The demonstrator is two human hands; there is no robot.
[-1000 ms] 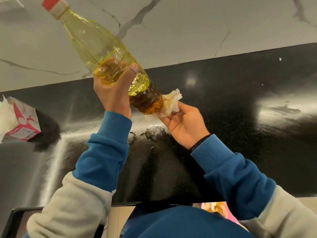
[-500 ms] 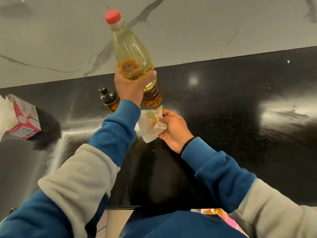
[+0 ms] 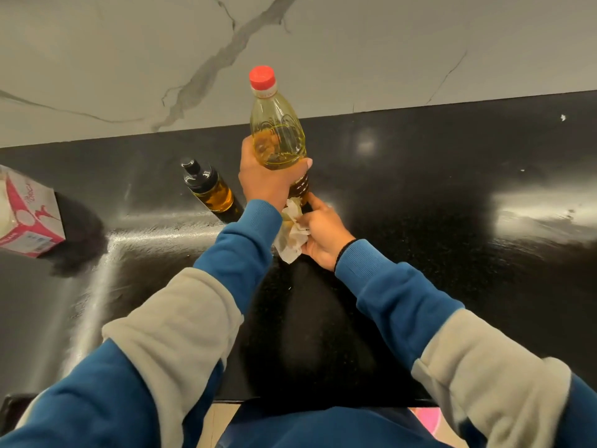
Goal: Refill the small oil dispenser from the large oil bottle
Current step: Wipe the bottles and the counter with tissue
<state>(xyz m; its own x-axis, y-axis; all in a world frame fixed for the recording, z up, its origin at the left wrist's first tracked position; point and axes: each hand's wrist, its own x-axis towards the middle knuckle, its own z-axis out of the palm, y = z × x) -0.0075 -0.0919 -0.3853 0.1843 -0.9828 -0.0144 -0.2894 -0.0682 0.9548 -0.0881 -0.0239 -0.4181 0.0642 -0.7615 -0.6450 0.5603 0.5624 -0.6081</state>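
Looking down at our own arms, we see our left hand (image 3: 268,182) wrapped around the middle of the large oil bottle (image 3: 277,137), fingers curled on its far side and the thumb tip showing at the right. The bottle stands upright with its red cap (image 3: 262,77) screwed on, and it is mostly full of yellow oil. We cannot tell whether its base touches the black bench (image 3: 436,195) or hangs just above it, since our hands hide that part.

Our right hand (image 3: 323,234) sits just below the bottle, fingers closed on a crumpled, oil-stained paper tissue (image 3: 290,234), with the forefinger stretched up against the bottle's lower right side.

Just left of our left wrist, the small oil dispenser (image 3: 210,192) stands on the bench, apart from the bottle; it has a black pump top and amber oil inside.

At the far left edge, a pink and white tissue box (image 3: 29,218) lies on the bench. Behind the bench rises a pale marble wall (image 3: 387,43) with grey veins.
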